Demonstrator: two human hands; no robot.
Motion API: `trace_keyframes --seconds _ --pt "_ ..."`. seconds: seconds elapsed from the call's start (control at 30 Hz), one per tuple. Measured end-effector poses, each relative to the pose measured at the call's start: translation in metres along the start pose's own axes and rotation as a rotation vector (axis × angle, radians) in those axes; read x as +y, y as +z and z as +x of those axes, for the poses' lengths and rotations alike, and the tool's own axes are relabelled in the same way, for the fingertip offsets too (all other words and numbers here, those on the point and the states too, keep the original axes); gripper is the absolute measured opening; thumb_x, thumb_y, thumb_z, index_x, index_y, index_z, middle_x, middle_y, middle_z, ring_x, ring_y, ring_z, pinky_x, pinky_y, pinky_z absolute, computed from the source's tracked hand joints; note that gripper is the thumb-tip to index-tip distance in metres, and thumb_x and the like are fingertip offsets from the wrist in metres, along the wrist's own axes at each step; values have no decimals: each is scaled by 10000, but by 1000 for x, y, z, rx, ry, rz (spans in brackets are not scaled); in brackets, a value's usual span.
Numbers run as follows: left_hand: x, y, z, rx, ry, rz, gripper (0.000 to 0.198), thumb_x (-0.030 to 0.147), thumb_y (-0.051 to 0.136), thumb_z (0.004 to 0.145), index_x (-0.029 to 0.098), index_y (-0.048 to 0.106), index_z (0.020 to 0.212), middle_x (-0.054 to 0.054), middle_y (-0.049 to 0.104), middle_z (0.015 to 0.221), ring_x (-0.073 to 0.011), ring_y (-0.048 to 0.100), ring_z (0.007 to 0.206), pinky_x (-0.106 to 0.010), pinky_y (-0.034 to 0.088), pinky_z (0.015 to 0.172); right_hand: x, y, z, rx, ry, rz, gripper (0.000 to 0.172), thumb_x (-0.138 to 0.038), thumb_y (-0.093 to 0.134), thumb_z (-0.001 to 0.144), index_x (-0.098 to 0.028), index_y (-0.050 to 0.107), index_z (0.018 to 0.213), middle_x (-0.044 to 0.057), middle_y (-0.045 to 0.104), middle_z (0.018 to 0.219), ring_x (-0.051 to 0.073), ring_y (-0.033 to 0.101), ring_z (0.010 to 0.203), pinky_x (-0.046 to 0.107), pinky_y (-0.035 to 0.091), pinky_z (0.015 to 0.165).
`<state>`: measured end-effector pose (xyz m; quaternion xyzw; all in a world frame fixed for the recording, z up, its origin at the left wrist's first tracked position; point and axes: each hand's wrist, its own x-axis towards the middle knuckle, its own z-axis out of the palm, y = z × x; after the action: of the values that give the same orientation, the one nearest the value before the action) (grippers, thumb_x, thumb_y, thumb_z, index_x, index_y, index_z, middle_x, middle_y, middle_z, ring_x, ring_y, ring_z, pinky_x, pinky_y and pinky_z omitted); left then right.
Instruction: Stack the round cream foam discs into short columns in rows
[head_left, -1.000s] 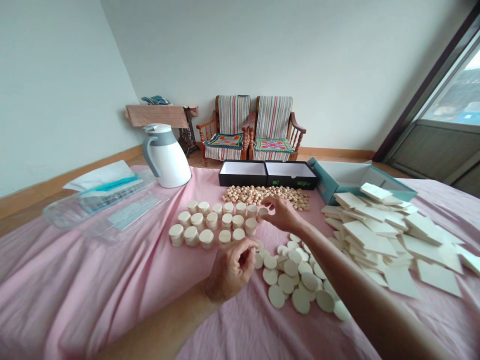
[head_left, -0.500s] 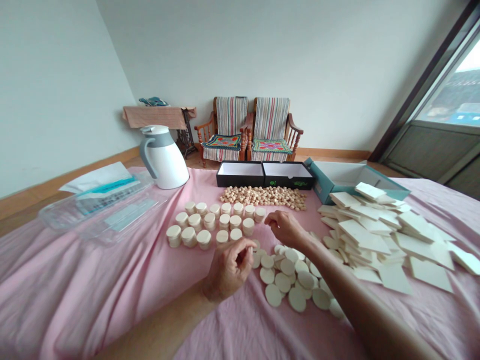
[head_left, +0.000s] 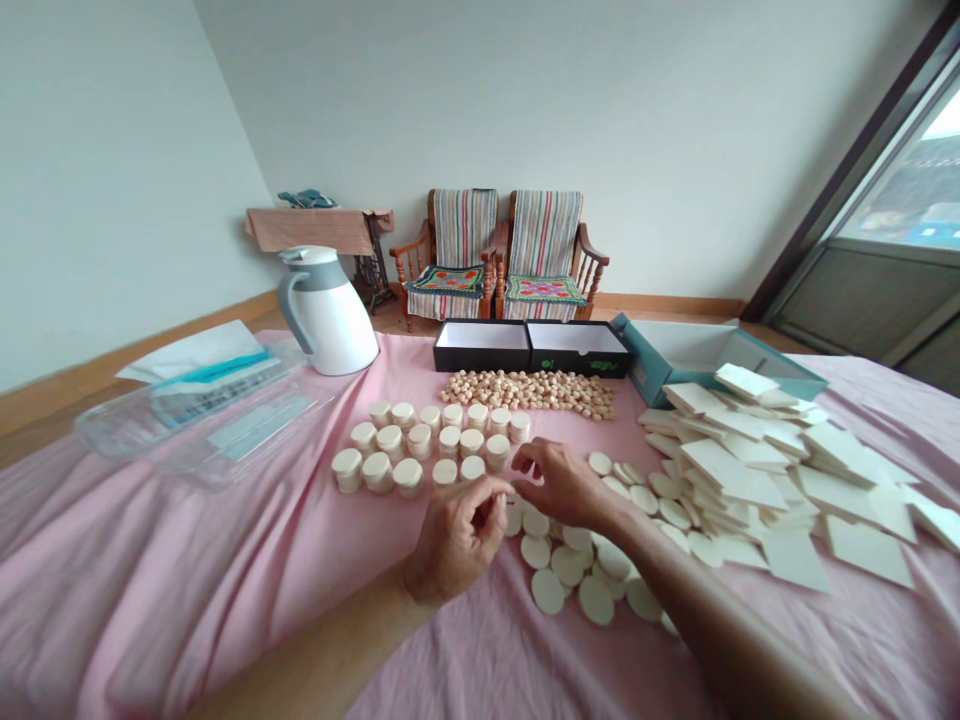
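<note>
My left hand (head_left: 457,535) rests on the pink cloth (head_left: 187,580) with its fingers curled into a pinch; what it holds is hidden. My right hand (head_left: 559,482) hovers just right of it, fingers apart and bent down over the near edge of the loose pale discs (head_left: 577,565). Beyond both hands stand three rows of short disc stacks (head_left: 420,445). A heap of small wooden pegs (head_left: 529,390) lies behind the stacks.
Pale square tiles (head_left: 757,460) are piled at the right, spilling from a teal box (head_left: 705,350). Two black boxes (head_left: 484,345) stand at the back. A white jug (head_left: 330,310) and a clear plastic tray (head_left: 195,420) are at the left. Two striped chairs (head_left: 495,260) stand by the wall.
My right hand left a disc stack at the right end of the back row, then drew back toward me to the loose discs beside my left hand. The left hand stayed put.
</note>
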<state>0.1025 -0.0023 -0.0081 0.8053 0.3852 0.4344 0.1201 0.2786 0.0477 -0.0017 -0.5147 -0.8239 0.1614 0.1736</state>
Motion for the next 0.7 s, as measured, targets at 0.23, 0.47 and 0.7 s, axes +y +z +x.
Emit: trace_keyframes --seconds 0.23,0.47,0.7 --pt "2 0 1 13 5 1 134 140 467 860 166 594 895 11 641 701 -82 549 567 -181 416 582 -31 2 -6 -42 103 -188 263 -375 520 777 -158 574 916 113 611 950 200 579 804 269 380 622" --pt "0 1 1 -5 -11 -8 131 147 466 864 163 593 892 7 637 696 -88 565 587 -185 415 585 -37 6 -4 -60 171 -195 283 -372 527 764 -146 570 930 125 612 941 216 599 785 280 388 616" --pt "2 2 0 -33 0 3 142 156 464 855 154 606 851 -5 637 679 -94 549 573 -198 407 584 6 -12 6 120 158 -175 139 -209 544 680 -156 565 808 66 598 809 150 537 719 242 346 634"
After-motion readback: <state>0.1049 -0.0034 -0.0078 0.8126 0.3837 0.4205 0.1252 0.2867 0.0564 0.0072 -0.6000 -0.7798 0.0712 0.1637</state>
